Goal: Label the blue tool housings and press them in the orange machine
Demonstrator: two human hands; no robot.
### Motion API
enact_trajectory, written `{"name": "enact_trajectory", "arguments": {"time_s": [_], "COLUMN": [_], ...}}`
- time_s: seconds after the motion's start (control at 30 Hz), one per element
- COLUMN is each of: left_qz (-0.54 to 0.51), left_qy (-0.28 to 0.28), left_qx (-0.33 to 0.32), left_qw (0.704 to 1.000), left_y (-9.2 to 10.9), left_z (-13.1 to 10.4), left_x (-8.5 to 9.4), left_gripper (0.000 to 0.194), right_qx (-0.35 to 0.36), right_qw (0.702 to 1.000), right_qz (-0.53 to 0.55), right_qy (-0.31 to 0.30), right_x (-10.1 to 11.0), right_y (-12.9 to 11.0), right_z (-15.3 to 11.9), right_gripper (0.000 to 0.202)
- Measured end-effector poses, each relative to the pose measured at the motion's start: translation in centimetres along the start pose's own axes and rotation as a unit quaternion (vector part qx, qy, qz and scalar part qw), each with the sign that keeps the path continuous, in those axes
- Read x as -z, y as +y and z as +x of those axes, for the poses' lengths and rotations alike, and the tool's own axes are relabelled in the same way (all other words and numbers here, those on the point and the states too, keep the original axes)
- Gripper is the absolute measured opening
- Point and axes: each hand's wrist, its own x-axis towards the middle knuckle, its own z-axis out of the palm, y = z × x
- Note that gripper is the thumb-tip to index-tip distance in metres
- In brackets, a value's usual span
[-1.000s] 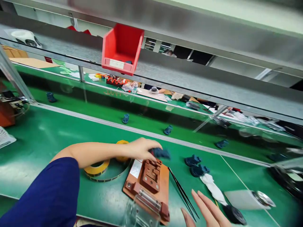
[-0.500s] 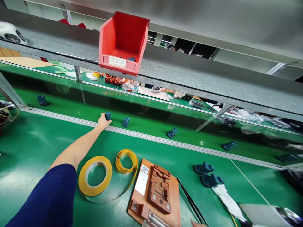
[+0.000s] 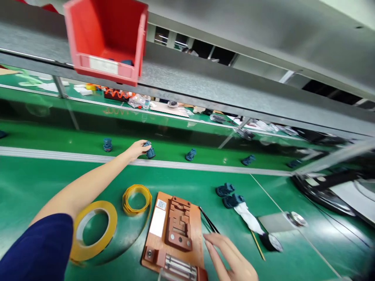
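My left hand (image 3: pixel 138 150) reaches out over the metal rail and grips a dark blue part (image 3: pixel 150 151) above the green strip. Near the bottom edge, my right hand (image 3: pixel 230 259) has its fingers apart with nothing between them. It is just right of a brown fixture (image 3: pixel 179 224) on a wooden board. Black tweezers (image 3: pixel 208 220) lie beyond its fingertips. Similar dark blue parts stand along the strip, one (image 3: pixel 107 144) left of my left hand and one (image 3: pixel 190 155) to its right.
A yellow tape roll (image 3: pixel 77 242) and a coiled yellow strip (image 3: pixel 126 199) lie left of the fixture. Two blue parts (image 3: pixel 225 189), a white cloth (image 3: pixel 249 218) and a metal-topped bottle (image 3: pixel 277 222) lie right. A red bin (image 3: pixel 107 66) overhangs the shelf edge.
The view has swung right. My left hand has let go of one blue part, which stands on the strip, and holds the neighbouring one to the right. My right hand has come further into view.
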Motion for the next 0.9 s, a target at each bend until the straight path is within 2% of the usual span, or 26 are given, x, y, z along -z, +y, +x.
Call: {"name": "enact_trajectory", "arguments": {"time_s": [0.07, 0.17, 0.2, 0.23, 0.3, 0.37, 0.43, 0.5, 0.57, 0.67, 0.73, 0.8, 0.9], "left_qz": [-0.053, -0.131, -0.161, -0.189, -0.220, -0.196, -0.119, -0.019, 0.060, 0.130, 0.159, 0.150, 0.043], "left_qy": [-0.117, -0.280, -0.327, -0.371, -0.425, -0.422, -0.363, -0.294, -0.265, -0.308, -0.362, -0.417, -0.461], "left_qx": [0.010, 0.046, 0.061, 0.076, 0.100, 0.109, 0.101, 0.076, 0.047, 0.051, 0.078, 0.108, 0.165], "left_qw": [0.992, 0.950, 0.929, 0.906, 0.872, 0.878, 0.919, 0.953, 0.961, 0.941, 0.915, 0.890, 0.871], "left_y": [1.2, 2.5, 2.7, 2.8, 2.9, 2.8, 3.0, 3.4, 4.0, 4.2, 3.1, 1.0, -1.9], "left_z": [-2.2, -6.1, -7.4, -8.6, -10.7, -12.3, -13.7, -15.4, -17.8, -22.5, -25.8, -28.9, -31.8], "left_x": [-1.7, -4.4, -5.3, -6.2, -7.6, -8.3, -8.0, -6.8, -5.2, -3.1, -2.8, -3.3, -4.9], "left_gripper": [0.047, 0.058, 0.059, 0.059, 0.061, 0.067, 0.070, 0.066, 0.054, 0.034, 0.031, 0.039, 0.052], "right_qx": [-0.039, -0.057, -0.057, -0.048, -0.027, -0.012, -0.022, -0.057, -0.081, -0.066, -0.044, -0.036, -0.047], "right_qw": [0.999, 0.994, 0.991, 0.988, 0.975, 0.962, 0.959, 0.961, 0.960, 0.961, 0.960, 0.954, 0.951], "right_qz": [0.030, 0.096, 0.119, 0.146, 0.209, 0.254, 0.259, 0.236, 0.216, 0.197, 0.188, 0.187, 0.201], "right_qy": [0.006, -0.006, -0.010, -0.022, -0.067, -0.097, -0.113, -0.134, -0.161, -0.182, -0.204, -0.232, -0.229], "right_x": [-0.5, -2.2, -2.8, -3.5, -4.5, -5.2, -5.5, -5.5, -5.6, -5.7, -6.0, -6.4, -6.6], "right_y": [-0.3, -0.4, -0.4, -0.3, -0.1, 0.2, 0.8, 1.5, 2.3, 3.4, 3.9, 4.3, 4.5], "right_z": [2.1, 5.6, 6.6, 7.5, 8.5, 8.6, 7.8, 6.6, 5.5, 4.5, 4.2, 3.7, 2.6], "right_gripper": [0.015, 0.020, 0.033, 0.055, 0.084, 0.092, 0.088, 0.086, 0.084, 0.084, 0.085, 0.091, 0.094]}}
